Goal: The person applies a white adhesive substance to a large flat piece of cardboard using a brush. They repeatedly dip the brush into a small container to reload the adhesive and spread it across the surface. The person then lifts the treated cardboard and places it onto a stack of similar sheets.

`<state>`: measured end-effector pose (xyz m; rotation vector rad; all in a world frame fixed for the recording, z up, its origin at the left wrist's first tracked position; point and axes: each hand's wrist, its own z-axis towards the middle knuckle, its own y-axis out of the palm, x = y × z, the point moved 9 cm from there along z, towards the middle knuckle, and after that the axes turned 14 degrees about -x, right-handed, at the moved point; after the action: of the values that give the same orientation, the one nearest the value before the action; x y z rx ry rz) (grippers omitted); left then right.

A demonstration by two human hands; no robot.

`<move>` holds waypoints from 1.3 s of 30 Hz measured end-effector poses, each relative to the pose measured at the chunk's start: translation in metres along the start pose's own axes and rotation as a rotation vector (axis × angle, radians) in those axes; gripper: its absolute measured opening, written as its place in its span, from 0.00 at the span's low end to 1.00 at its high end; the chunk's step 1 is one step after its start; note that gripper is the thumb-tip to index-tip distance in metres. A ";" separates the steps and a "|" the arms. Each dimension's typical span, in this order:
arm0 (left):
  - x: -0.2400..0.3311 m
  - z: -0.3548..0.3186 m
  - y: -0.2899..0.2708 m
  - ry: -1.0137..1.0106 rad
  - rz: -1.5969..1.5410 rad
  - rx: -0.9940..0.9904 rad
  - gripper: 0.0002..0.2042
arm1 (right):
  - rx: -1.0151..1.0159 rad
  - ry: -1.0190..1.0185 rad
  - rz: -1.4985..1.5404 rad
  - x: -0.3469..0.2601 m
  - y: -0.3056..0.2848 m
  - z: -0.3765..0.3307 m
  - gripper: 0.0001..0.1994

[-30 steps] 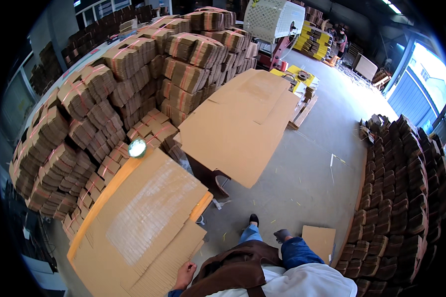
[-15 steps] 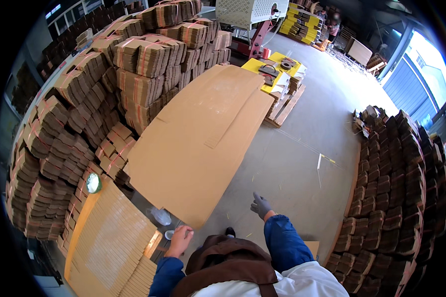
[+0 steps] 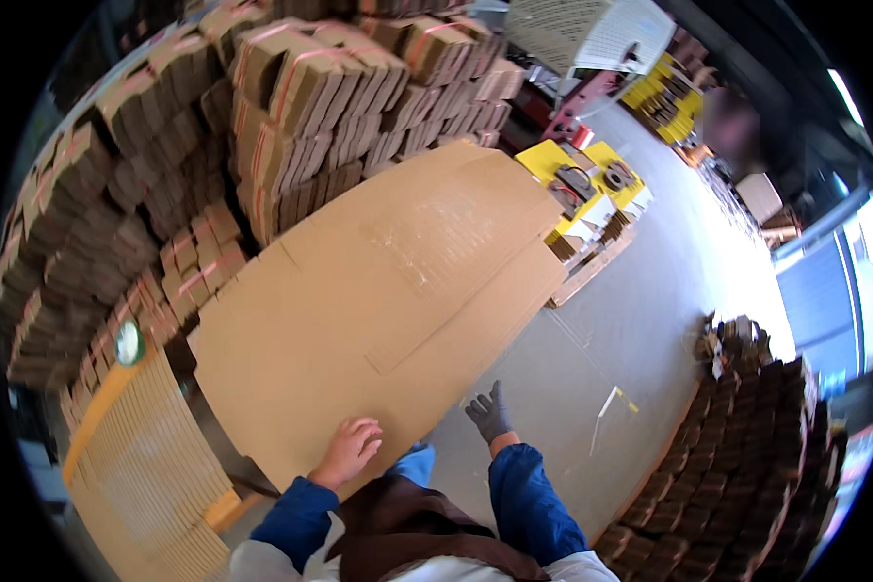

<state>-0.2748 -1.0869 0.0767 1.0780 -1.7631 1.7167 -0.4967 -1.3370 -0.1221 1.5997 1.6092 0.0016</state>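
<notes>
Cardboard sheets (image 3: 378, 310), big flat brown ones, lie stacked in one broad pile right in front of the person, and the top sheet shows faint creases and a paler scuffed patch toward its far end. One bare left hand (image 3: 349, 451) rests on the near edge of that top sheet, fingers (image 3: 367, 430) spread apart and lying flat, clamped on nothing. One right hand (image 3: 490, 415), in a dark grey glove, hangs just off the pile's right edge above the concrete floor (image 3: 640, 320), fingers apart and empty, near the sheet but not touching it. To the left, just beside the pile, a second, lower stack of ribbed corrugated board (image 3: 150, 466) sits on an orange-edged frame. Beyond the sheets, many strapped bundles of folded cartons (image 3: 301, 107) rise in a tall wall, too many to count. Two yellow boxes (image 3: 592, 184) stand at the pile's far right corner on a pallet. Another dark heap of bundles (image 3: 757, 436) stands well apart on the right.
</notes>
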 end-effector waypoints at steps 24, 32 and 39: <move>-0.017 0.146 -0.025 -0.392 0.162 -0.030 0.06 | -0.381 0.128 0.108 -0.046 0.028 0.103 0.26; -0.189 0.267 -0.264 -0.451 0.403 0.427 0.20 | -0.263 0.253 0.132 -0.037 0.012 0.090 0.35; -0.294 0.381 -0.293 -0.654 0.178 0.077 0.37 | -0.279 0.227 -0.158 -0.033 -0.020 0.091 0.39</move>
<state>0.2040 -1.3694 -0.0162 1.7041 -2.2420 1.6520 -0.4689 -1.4167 -0.1734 1.2909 1.8163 0.3207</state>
